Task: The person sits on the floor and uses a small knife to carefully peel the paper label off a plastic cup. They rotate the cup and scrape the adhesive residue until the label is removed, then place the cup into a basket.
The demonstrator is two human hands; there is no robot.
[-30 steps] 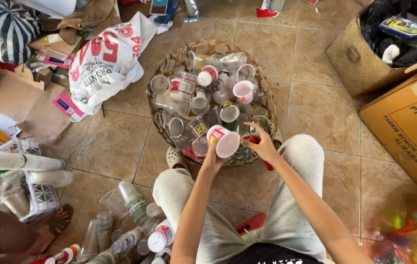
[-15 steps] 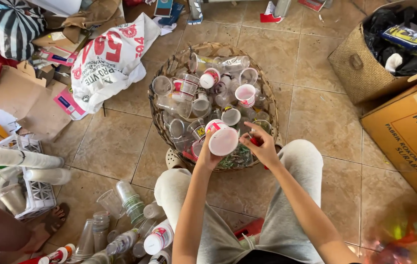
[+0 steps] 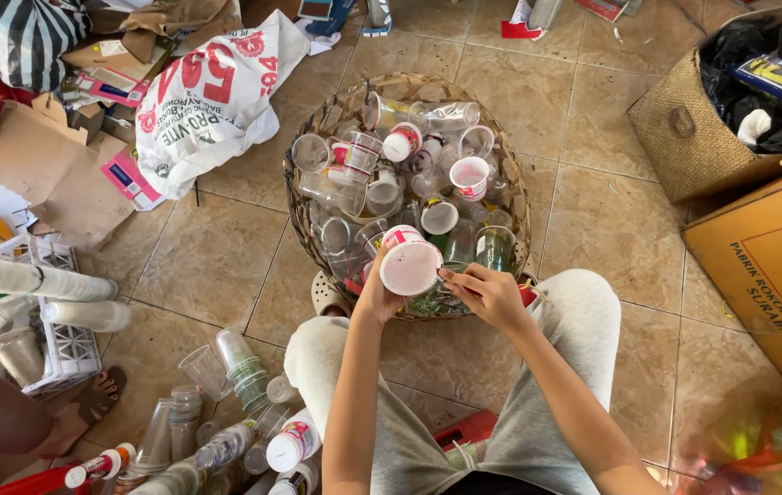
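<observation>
Both hands (image 3: 437, 289) on sealed cup (image 3: 409, 264), wicker basket (image 3: 313, 229) w/ plastic cups (image 3: 382, 188)

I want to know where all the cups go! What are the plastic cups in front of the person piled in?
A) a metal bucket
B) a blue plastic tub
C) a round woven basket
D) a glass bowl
C: the plastic cups lie heaped inside a round woven basket on the tiled floor, just past the person's knees, where the left hand holds a pink-lidded cup over its near rim.
</observation>
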